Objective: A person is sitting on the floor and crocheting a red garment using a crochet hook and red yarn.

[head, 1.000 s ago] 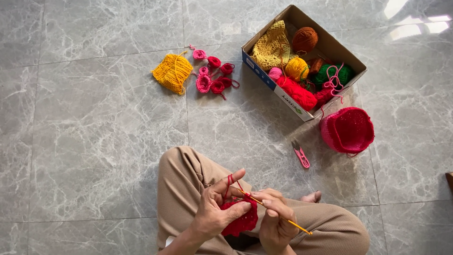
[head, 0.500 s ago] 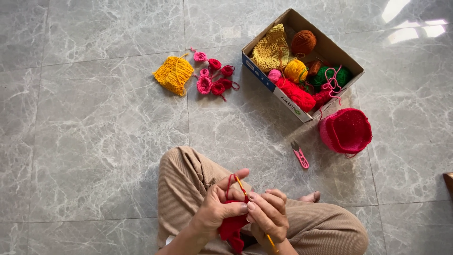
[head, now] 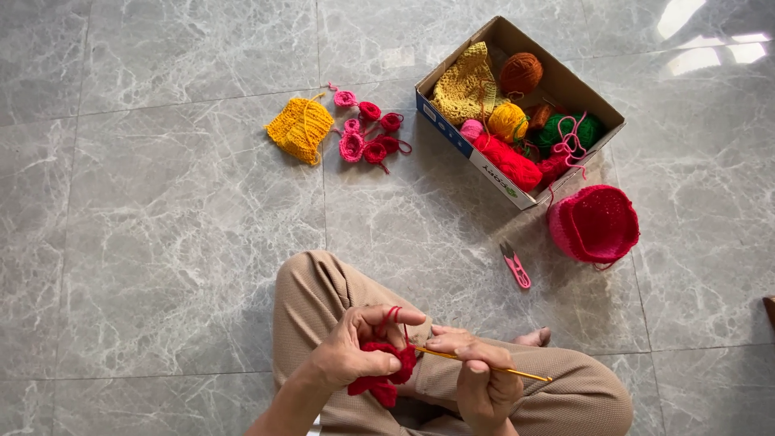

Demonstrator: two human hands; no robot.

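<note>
Overhead, I see grey marble floor tiles (head: 161, 242) filling the view, with my tan-trousered legs (head: 323, 291) crossed at the near edge. Far right stands an open cardboard box (head: 593, 101), its near wall blue and white with a printed label strip along it; inside lie a mustard crocheted piece (head: 466, 89), a brown yarn ball (head: 521, 73), a yellow ball (head: 507, 121), green yarn (head: 577, 129) and red yarn (head: 508, 161). Just right of the box sits a pink crocheted basket (head: 596, 224). Left of the box lie a yellow knitted square (head: 300, 129) and small pink and red rosettes (head: 367, 129). Pink snips (head: 515, 266) lie near the box. My left hand (head: 351, 351) pinches the red crochet piece (head: 387, 367), yarn looped over a finger; my right hand (head: 484, 375) is closed around the yellow crochet hook (head: 484, 367), its tip touching the piece.
</note>
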